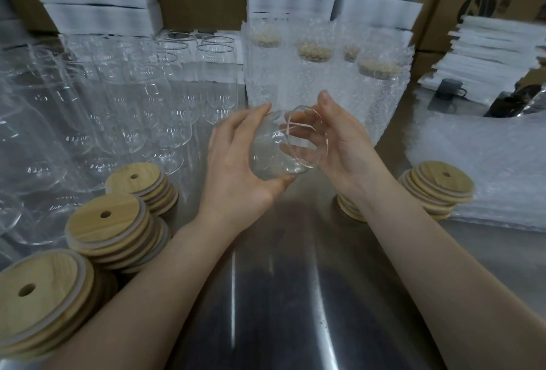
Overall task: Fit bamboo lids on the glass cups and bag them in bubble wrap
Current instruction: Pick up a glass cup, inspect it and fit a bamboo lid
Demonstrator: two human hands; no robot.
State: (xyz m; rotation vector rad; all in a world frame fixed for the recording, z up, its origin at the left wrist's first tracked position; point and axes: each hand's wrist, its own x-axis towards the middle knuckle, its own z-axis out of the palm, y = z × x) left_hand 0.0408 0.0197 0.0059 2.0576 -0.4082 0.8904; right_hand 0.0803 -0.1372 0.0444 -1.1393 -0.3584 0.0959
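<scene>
A clear round glass cup (277,150) lies tilted on its side in the air above the shiny steel table (295,295), at the centre of the view. The left hand (236,159) curls around its base, and the right hand (342,145) grips its open rim with the fingers behind the glass. Stacks of round bamboo lids with a small hole (109,221) sit at 8 o'clock, and one more lid stack (440,183) at 4 o'clock. Empty clear cups (141,88) stand at 10 o'clock. Lidded cups in bubble wrap (319,74) stand at 12 o'clock, and flat bubble-wrap bags (487,162) lie at 3 o'clock.
</scene>
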